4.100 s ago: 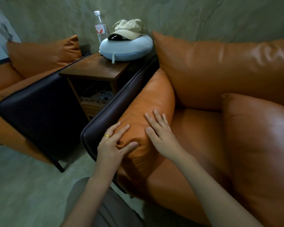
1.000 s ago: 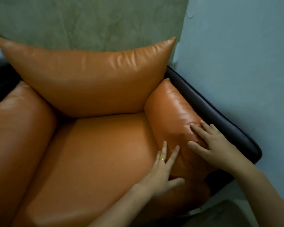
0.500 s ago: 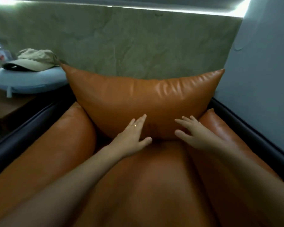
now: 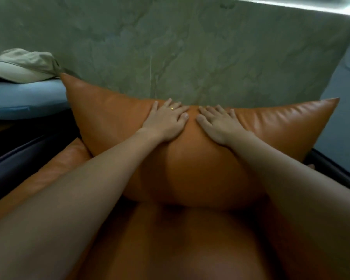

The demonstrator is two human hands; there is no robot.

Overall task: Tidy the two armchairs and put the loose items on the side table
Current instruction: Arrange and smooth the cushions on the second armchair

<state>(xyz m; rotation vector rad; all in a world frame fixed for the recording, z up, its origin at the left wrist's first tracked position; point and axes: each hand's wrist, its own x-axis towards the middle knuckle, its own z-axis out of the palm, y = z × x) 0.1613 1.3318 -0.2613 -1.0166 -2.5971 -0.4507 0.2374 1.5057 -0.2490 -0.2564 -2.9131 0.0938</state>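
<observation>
An orange leather back cushion [image 4: 271,126] stands upright across the rear of the armchair, against the wall. My left hand [image 4: 167,121] lies flat on its upper middle, fingers spread, a ring on one finger. My right hand [image 4: 218,123] presses flat beside it, a thumb's width apart. Neither hand holds anything. Below them is the orange seat cushion [image 4: 180,245]. At the far left a beige cap [image 4: 24,65] rests on a light blue neck pillow [image 4: 26,100]; the side table under them is barely visible.
The orange left armrest cushion [image 4: 55,168] and the dark chair frame [image 4: 18,158] run along the left. The frame's dark right edge [image 4: 339,168] shows at the right. A greenish marbled wall [image 4: 190,47] stands right behind the cushion, a pale blue wall [image 4: 348,110] at the right.
Both hands have slid from the lower part of the back cushion up to its top middle and now press flat there. The view has moved closer to the cushion.
</observation>
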